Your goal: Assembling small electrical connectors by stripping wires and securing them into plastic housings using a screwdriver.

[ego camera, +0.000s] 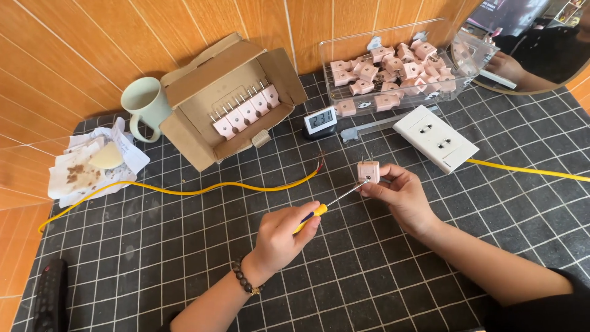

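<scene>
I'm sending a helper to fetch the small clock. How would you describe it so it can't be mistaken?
Start at the open cardboard box lying on its side against the wooden wall. Just right of its mouth, on the black grid mat in front of the clear plastic tub of pink plugs, stands the small clock. It is the only thing there with a grey digit screen in a white frame.

One head-worn camera looks steeply down, close over the dark gridded tabletop (430,258)

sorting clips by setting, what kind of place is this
Probably a small home workbench for assembling plugs: a clear bin of pink plugs, a cardboard box with finished ones, and a screwdriver at the plug in hand.
</scene>
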